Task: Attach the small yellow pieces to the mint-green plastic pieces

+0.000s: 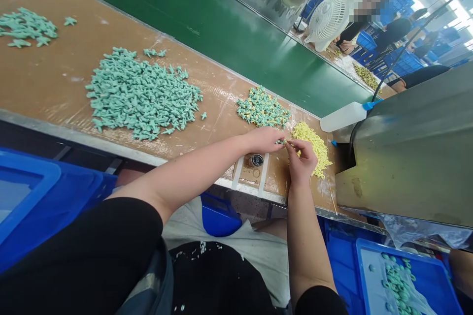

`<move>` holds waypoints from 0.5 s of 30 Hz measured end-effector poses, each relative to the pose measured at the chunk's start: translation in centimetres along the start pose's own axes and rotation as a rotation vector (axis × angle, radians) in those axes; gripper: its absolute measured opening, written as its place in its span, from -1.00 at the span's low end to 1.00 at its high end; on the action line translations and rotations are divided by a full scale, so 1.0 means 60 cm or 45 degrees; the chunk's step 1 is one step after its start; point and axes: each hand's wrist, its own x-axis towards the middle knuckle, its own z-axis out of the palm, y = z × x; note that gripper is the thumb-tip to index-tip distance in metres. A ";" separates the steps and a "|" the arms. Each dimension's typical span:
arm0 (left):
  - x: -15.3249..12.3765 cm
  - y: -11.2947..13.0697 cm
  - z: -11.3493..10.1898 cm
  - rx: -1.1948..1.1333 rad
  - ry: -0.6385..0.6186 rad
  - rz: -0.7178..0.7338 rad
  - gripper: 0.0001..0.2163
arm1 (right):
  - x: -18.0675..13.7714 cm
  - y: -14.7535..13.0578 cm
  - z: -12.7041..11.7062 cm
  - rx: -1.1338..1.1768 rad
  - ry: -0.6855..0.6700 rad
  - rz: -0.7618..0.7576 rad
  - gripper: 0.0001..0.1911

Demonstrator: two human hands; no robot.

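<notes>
My left hand is closed in a pinch on a small green star-shaped piece. Fingertips of my right hand are pinched together and meet the left ones at that piece; what they hold is too small to make out. Just behind my hands lies a pile of green pieces with yellow parts on them. A heap of small yellow pieces spreads beside and behind my right hand. Below my left hand, a small round jar with dark contents stands on the brown work surface.
A large pile of green star-shaped pieces lies left, with a smaller pile beyond. A white bottle lies near the metal housing. A green belt runs behind. Blue crates stand below. Across the belt are a fan and co-workers.
</notes>
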 end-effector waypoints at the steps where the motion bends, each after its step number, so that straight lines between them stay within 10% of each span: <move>1: 0.000 0.001 0.000 -0.002 0.002 0.001 -0.84 | -0.001 0.000 0.001 0.017 0.001 0.004 -0.76; 15: 0.000 -0.012 0.003 -0.274 0.065 0.079 -0.97 | -0.001 -0.007 0.008 0.010 -0.051 -0.059 -0.83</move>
